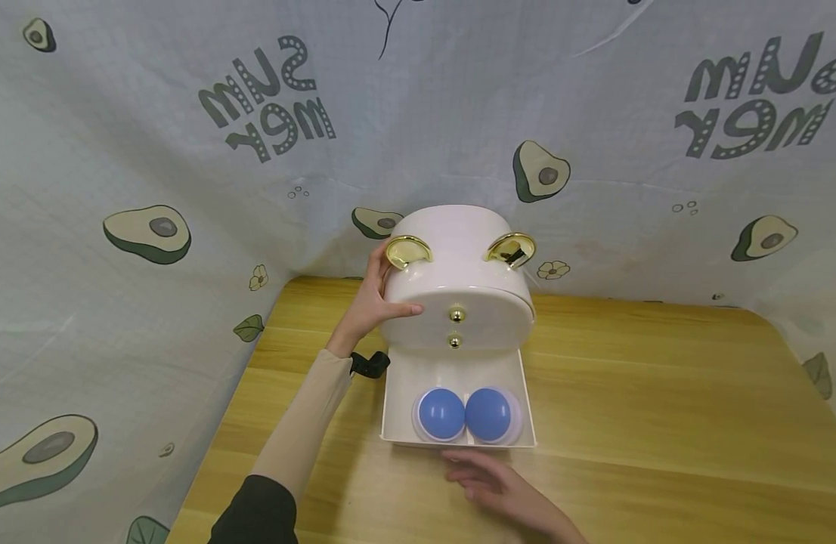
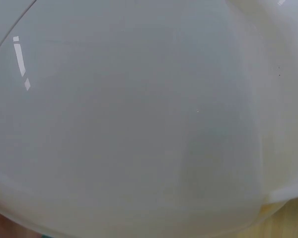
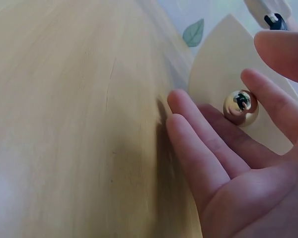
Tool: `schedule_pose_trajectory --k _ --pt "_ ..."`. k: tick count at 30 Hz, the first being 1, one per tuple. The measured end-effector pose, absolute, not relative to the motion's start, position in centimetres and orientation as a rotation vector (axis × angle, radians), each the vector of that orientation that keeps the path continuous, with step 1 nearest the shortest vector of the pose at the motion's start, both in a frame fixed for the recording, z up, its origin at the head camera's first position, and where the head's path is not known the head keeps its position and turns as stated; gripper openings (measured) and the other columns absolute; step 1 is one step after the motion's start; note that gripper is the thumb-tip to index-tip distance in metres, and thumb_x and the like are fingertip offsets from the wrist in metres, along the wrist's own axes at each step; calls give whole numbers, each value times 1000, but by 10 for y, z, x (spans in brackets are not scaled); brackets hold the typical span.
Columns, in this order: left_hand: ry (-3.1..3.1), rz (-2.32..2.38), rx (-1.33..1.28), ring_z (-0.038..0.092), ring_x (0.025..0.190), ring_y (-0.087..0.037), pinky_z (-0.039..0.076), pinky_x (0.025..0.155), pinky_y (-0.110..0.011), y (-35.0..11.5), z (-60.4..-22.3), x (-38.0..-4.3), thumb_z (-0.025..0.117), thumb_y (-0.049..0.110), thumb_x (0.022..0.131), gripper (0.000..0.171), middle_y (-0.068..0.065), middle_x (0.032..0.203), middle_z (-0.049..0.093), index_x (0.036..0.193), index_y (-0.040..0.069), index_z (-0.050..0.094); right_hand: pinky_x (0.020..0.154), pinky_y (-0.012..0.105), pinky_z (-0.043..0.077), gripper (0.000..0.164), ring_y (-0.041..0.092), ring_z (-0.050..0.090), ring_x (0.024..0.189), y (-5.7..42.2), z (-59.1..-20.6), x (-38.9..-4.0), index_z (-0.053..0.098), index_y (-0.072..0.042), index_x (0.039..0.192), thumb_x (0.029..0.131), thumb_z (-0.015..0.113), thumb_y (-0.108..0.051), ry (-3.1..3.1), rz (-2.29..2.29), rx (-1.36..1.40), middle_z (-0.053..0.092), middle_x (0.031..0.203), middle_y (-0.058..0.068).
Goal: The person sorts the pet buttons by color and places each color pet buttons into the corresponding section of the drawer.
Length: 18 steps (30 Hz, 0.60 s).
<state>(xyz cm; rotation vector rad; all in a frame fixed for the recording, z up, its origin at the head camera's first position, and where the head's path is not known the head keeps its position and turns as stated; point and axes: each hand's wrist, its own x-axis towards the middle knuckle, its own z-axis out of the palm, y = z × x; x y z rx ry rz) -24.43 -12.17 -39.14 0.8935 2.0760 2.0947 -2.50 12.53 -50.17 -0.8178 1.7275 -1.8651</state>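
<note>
A glossy white storage box (image 1: 456, 281) with gold ear-shaped handles and gold knobs stands on the table. My left hand (image 1: 373, 302) holds its left side, thumb across the front face, the other fingers mostly hidden behind. The box's white surface (image 2: 139, 119) fills the left wrist view. Below, a drawer (image 1: 418, 370) is pulled out, with two blue-topped round jars (image 1: 442, 413) side by side at its front. My right hand (image 1: 489, 483) is just in front of the drawer, holding nothing. In the right wrist view, its loosely extended fingers (image 3: 196, 144) surround the drawer front's gold knob (image 3: 241, 107).
The wooden table (image 1: 656, 400) extends to the right of the box. Behind and to the left hangs a pale cloth (image 1: 459, 113) printed with avocados and lettering, close to the back of the box. A black band (image 1: 370, 365) sits at my left wrist.
</note>
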Motion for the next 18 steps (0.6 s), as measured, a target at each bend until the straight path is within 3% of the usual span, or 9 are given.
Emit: schedule_pose_trajectory --k 5,18 --pt "2094 2066 872 19 140 -20 21 109 -48 -121 -372 -232 73 -13 70 104 -15 152 21 149 9 10 97 30 42 46 27 51 122 123 -503 -25 33 9 141 96 44 8 1725 -1891 -785 36 131 42" --pt "2139 2015 900 18 140 -22 18 110 -49 -122 -368 -230 74 -12 70 105 -16 151 20 149 8 8 98 31 41 47 29 50 122 121 -500 -26 34 7 142 96 43 10 1735 -1934 -810 38 137 35"
